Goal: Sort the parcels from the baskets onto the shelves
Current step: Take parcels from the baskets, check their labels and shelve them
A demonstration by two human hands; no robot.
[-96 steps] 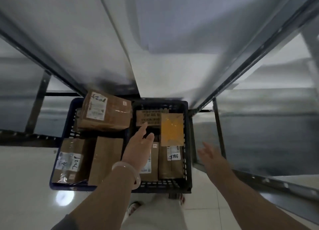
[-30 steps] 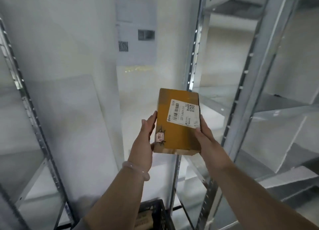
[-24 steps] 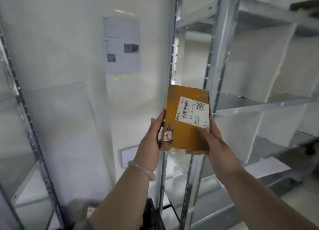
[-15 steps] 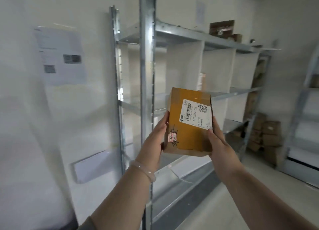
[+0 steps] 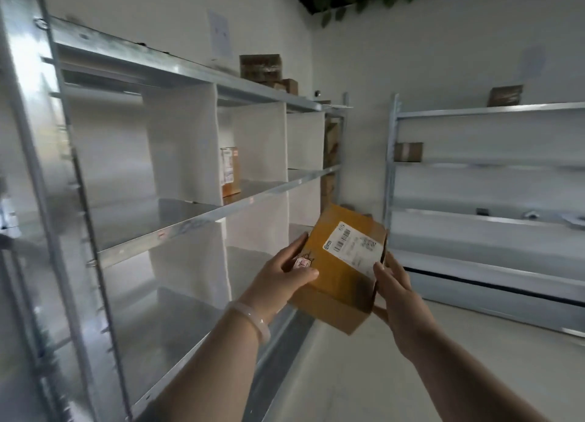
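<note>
Head view, the only one supplied: both hands are engaged on one parcel (image 5: 340,282), a tan cardboard box held in the air and tilted, its top face turned up toward the camera. The left hand (image 5: 281,282) grasps the box's left edge, thumb laid across the top face just beside a small pink sticker (image 5: 300,262); a pale bracelet (image 5: 253,318) sits on that wrist. The right hand (image 5: 395,291) grasps the right edge, with its thumb at the near corner of the white barcode label (image 5: 351,247) and the palm against the side. The parcel touches no shelf. To the left of the hands and beyond them stands a metal shelf unit (image 5: 190,220) split by white dividers (image 5: 183,142). The parcel is held in front of a lower compartment of it. On the middle shelf, above and left of the hands, one small carton (image 5: 230,171) stands upright against a divider. Brown boxes (image 5: 261,66) rest on the top shelf, high above the hands, below a sheet of paper (image 5: 220,35) on the wall. To the right of the hands, well apart, is a second shelf unit (image 5: 490,165) carrying a box at its left end (image 5: 408,151) and another on its top level (image 5: 505,95). Pale floor (image 5: 364,377) lies below the hands. The printing on the label is too blurred to read.
</note>
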